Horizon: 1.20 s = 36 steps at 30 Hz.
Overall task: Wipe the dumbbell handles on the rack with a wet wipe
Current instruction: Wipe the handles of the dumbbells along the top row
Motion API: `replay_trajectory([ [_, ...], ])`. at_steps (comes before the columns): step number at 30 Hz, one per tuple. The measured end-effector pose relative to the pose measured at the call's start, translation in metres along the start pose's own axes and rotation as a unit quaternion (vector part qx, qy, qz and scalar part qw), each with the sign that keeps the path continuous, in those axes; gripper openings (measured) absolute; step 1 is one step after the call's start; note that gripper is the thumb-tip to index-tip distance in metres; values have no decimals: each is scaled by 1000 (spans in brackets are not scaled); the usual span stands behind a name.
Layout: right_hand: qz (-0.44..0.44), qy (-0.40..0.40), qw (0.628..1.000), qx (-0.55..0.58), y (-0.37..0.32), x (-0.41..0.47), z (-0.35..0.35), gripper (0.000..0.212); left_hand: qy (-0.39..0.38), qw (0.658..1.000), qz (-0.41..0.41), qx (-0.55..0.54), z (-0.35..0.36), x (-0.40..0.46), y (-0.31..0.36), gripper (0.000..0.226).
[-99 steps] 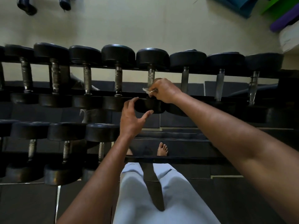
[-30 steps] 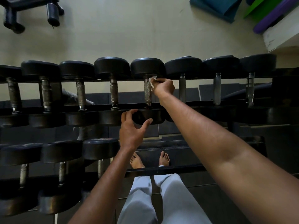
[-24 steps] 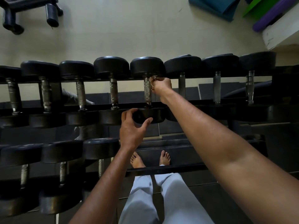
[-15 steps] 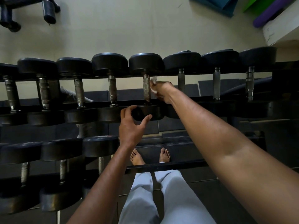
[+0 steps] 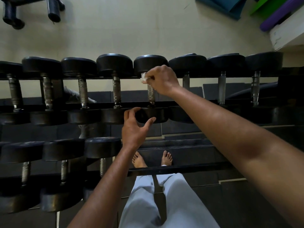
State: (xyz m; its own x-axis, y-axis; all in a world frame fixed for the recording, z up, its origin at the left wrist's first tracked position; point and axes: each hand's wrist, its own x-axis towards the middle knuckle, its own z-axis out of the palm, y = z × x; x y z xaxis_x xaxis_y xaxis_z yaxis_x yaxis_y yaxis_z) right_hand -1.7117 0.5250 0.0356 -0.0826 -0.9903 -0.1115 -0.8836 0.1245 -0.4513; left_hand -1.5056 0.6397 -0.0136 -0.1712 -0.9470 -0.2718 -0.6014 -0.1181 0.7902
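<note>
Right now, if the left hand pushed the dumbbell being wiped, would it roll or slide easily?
Probably not. The dumbbell has thick black heads and a metal handle, so it likely weighs a lot. It sits across the rack rails, packed between neighbours. The left hand cups its near head, likely steadying it.

White wet wipe [image 5: 143, 77] — seemingly crumpled — against knurled dumbbell handle's [image 5: 151, 94] far end.

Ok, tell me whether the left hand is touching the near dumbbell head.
Cannot tell. In the head view the left hand curves around the near dumbbell head, fingertips and thumb overlapping its dark edge, but neither contact nor a gap shows plainly.
</note>
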Motion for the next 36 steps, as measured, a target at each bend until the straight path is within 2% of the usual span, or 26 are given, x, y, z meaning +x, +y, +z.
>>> replay_trajectory([
  [4,-88,-41,971,-217,-10,13,10,20,0,1000,-3,-5,1,-1,-1,75],
  [6,-91,-54,959,-265,-10,13,15,25,0,1000,1,-10,2,-1,-4,74],
  [10,-60,-128,964,-226,-20,18,13,19,4,1000,0,-5,4,-2,-8,76],
  [14,-86,-229,954,-173,-23,-1,18,15,18,1000,3,-5,3,-4,-3,71],
  [17,-82,-252,953,-149,-18,-20,25,16,49,999,-4,-13,10,-14,-3,64],
  [19,-45,-239,967,-74,-11,-25,21,19,79,995,-44,-30,20,-23,-4,66],
  [21,26,-185,981,51,0,-29,15,21,89,983,-132,-91,33,-29,-2,77],
  [23,90,-124,978,144,13,-36,11,23,71,958,-207,-185,49,-27,-2,95],
  [25,116,-87,971,190,22,-40,12,24,44,936,-225,-266,66,-24,-2,118],
  [27,121,-59,971,198,29,-41,16,25,48,923,-213,-317,83,-20,-2,128],
  [30,94,-13,978,184,35,-36,20,25,108,906,-198,-359,101,-15,-4,128],
  [33,33,31,989,140,41,-30,20,23,150,902,-181,-363,109,-12,-11,119],
  [36,-26,68,995,70,48,-27,18,19,109,882,-199,-413,109,-8,-25,119],
])
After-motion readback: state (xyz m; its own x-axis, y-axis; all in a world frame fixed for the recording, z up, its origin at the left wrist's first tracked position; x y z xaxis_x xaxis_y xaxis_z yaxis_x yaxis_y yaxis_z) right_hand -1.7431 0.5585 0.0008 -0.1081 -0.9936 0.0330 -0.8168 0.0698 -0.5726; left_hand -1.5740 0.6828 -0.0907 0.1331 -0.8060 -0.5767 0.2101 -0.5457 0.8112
